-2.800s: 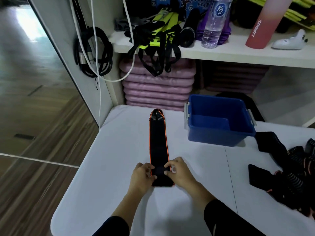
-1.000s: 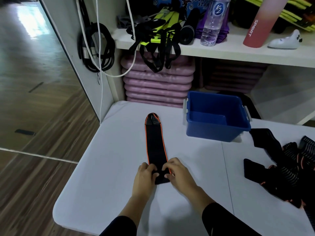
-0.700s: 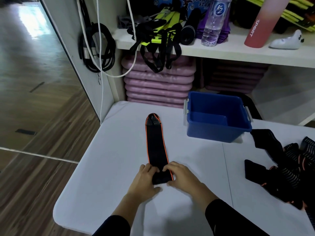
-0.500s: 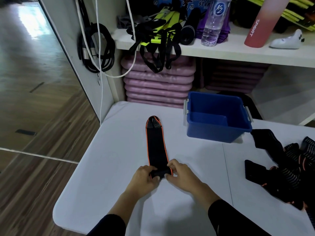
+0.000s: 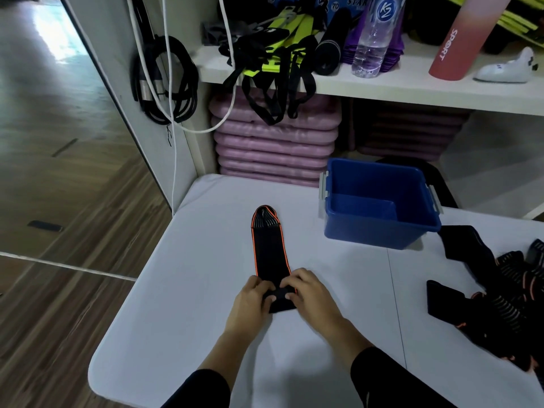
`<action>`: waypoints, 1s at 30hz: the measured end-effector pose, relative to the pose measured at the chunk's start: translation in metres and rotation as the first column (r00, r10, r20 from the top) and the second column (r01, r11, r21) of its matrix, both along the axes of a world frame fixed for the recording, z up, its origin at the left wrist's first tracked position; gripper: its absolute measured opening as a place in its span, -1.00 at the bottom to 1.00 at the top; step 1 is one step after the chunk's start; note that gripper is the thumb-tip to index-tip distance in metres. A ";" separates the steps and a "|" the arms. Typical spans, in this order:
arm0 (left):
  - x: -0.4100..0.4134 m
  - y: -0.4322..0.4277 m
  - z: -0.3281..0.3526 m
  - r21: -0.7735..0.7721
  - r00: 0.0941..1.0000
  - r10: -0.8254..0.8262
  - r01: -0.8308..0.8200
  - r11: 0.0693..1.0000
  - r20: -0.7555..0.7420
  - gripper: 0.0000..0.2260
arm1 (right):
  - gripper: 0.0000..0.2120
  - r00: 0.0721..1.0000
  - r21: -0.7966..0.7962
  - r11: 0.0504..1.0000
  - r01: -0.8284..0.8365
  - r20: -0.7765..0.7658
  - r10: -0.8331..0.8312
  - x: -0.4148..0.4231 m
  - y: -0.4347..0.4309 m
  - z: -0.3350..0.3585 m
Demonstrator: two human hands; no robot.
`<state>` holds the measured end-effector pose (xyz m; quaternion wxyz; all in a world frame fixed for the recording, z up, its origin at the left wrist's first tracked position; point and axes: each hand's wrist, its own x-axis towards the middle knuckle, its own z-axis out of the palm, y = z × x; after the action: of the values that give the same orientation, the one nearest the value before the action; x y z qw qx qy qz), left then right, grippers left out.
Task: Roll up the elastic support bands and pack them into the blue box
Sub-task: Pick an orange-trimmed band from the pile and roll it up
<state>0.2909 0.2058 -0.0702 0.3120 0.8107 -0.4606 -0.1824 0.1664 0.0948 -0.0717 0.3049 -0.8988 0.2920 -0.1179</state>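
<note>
Where the wooden floor (image 5: 44, 334) ends at far left, a bundle of black cables (image 5: 164, 81) hangs on the cabinet side (image 5: 185, 148), with a white cord (image 5: 174, 172) running down past it. To the right, a stack of pink mats (image 5: 276, 142) sits under the shelf (image 5: 406, 83), from which black and yellow straps (image 5: 273, 54) dangle.

The white table (image 5: 164, 290) stands in front. On it lies one elastic band (image 5: 269, 248), black with orange edging. It is flat and runs lengthwise away from the person, its rounded far end towards the mats. Its near end is turned over into a small roll.

The left hand (image 5: 250, 298) grips the left side of that roll, fingers curled over its top and the thumb partly hidden. The right hand (image 5: 312, 293) pinches the right side, fingertips on top and the thumb tip against the near face.

Right of the band and farther back, the blue box (image 5: 379, 201) stands upright on the table, open-topped. It has grey latches (image 5: 323, 185) at both ends, and its blue floor is in plain sight. On the shelf above stand a water bottle (image 5: 372, 36) and a pink bottle (image 5: 459, 39) marked SPORT, with a small white object (image 5: 506, 67) beside it.

At far right, a loose heap of unrolled bands (image 5: 494, 301), black with orange trim, lies on the table. One end lies just beside the box's corner.
</note>
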 end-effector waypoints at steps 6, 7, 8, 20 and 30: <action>0.009 0.002 -0.006 0.110 0.987 -0.148 0.141 0.984 0.067 -0.52 | -0.57 0.989 0.062 0.989 -0.136 -0.050 0.139 -0.005 -0.009 -0.002; 0.010 0.001 -0.005 0.097 0.989 -0.136 0.129 0.987 0.061 -0.55 | -0.56 0.986 0.064 0.986 -0.153 -0.054 0.157 -0.005 -0.010 -0.002; 0.011 -0.001 -0.003 0.088 0.992 -0.118 0.114 0.990 0.037 -0.57 | -0.58 0.987 0.070 0.986 -0.150 -0.046 0.153 -0.005 -0.011 -0.003; 0.009 -0.007 -0.002 0.061 0.978 0.194 -0.190 0.980 -0.081 -0.79 | -0.78 0.990 0.191 0.972 0.139 -0.025 -0.136 0.014 -0.008 0.005; 0.021 -0.001 -0.005 0.154 0.992 -0.106 0.095 0.984 0.065 -0.47 | -0.59 0.989 0.055 0.989 -0.137 -0.042 0.139 0.009 -0.025 -0.001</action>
<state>0.3115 0.2051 -0.0753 0.2234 0.8138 -0.4968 -0.2025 0.1751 0.0702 -0.0723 0.3288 -0.9111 0.2390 -0.0681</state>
